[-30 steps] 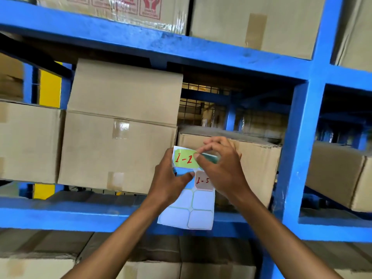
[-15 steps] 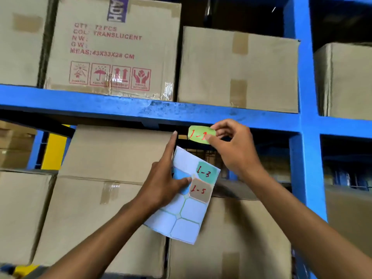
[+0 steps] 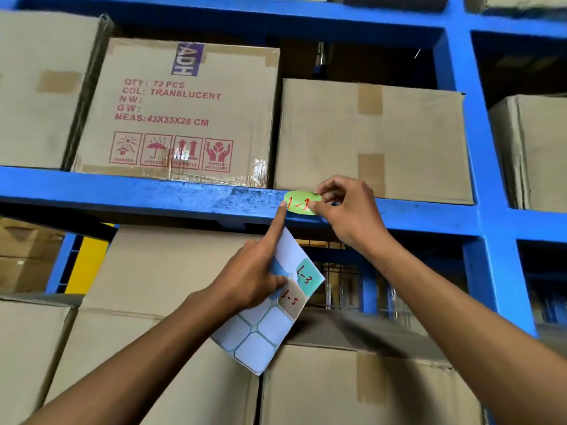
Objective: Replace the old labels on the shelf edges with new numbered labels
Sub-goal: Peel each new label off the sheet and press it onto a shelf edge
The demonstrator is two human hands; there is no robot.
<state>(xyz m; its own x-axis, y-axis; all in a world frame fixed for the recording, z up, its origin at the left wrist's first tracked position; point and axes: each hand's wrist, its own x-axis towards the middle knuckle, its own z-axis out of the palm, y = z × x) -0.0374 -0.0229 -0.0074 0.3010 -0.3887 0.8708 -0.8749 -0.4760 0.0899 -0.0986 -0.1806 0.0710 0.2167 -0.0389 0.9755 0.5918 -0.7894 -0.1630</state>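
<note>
1. Blue steel racking is filling our view, with taped cardboard boxes (image 3: pixel 371 139) sitting on every level, and we are working at the front edge of the shelf beam (image 3: pixel 184 196) that is running across at about head height.
2. Our right hand (image 3: pixel 346 213) is pinching the right end of the green label (image 3: pixel 302 203), marked in red with what is looking like "1-2", between thumb and forefinger.
3. Our left forefinger is reaching up and pressing the label's left end against the beam edge, just below the corner where two boxes are meeting.
4. Our left hand (image 3: pixel 251 279) is also clamping the label sheet (image 3: pixel 260 326) with thumb and curled fingers; the sheet is hanging below the beam, carrying a teal "1-3" and a brown "1-5" beside blank cells.
5. We are judging this to be the sticking step: the label is lying against the beam, though we cannot tell how much of it is bonded.
6. Next we are expecting to smooth it from left to right, letting the right pinch go, keeping it level with the beam edge and avoiding creases over the scuffed paint there.
</note>
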